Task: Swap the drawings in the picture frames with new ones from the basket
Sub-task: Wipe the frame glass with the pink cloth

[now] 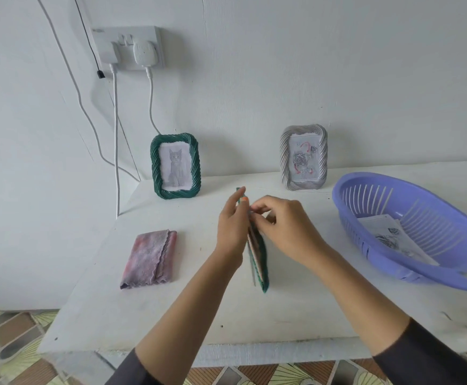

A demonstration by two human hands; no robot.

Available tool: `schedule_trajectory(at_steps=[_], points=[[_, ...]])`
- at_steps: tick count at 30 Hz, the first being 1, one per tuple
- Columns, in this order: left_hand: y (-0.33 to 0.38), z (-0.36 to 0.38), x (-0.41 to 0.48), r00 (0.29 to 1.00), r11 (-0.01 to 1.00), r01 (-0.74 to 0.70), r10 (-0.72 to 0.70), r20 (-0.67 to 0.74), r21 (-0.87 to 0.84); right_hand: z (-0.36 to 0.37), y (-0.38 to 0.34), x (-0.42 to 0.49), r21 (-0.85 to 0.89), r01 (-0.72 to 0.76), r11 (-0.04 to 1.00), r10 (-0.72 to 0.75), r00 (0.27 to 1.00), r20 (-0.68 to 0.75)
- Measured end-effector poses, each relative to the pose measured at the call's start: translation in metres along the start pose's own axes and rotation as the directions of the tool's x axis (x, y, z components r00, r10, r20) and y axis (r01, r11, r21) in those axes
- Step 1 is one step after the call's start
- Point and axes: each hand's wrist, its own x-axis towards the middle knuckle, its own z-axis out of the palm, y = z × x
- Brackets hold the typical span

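Note:
I hold a green picture frame (262, 270) edge-on above the middle of the table. My left hand (231, 229) grips its left side. My right hand (282, 226) pinches at the frame's back near the top edge. A second green frame (175, 165) with a cat drawing stands at the back by the wall. A grey frame (304, 157) with a rose drawing stands to its right. The purple basket (410, 273) at the right holds paper drawings (390, 237), the top one showing roses.
A folded pink-grey cloth (150, 258) lies on the white table (171, 323) to the left. Two white plugs with cables (117, 151) hang from a wall socket (128, 47) behind the cat frame. Patterned floor shows below the table's front edge.

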Motion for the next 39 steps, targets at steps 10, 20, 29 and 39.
schedule_trajectory(at_steps=[10, 20, 29, 39], points=[[-0.012, -0.052, 0.004, 0.991, 0.998, 0.040, -0.034, -0.133, 0.046, 0.038, 0.077, -0.011, 0.200, -0.368, 0.908, 0.340, 0.927, 0.159], [-0.074, -0.064, 0.015, 0.996, 0.641, -0.028, 0.085, -0.035, 0.767, 0.064, 0.103, -0.035, -0.188, -0.234, 0.954, 0.264, 0.953, 0.152], [-0.080, -0.064, 0.016, 0.998, 0.504, -0.030, 0.062, -0.001, 0.863, 0.067, 0.105, -0.039, -0.242, -0.227, 0.943, 0.268, 0.951, 0.154], [-0.082, -0.065, 0.015, 0.996, 0.479, -0.060, 0.087, 0.021, 0.876, 0.067, 0.111, -0.022, -0.305, -0.265, 0.915, 0.329, 0.927, 0.180]])
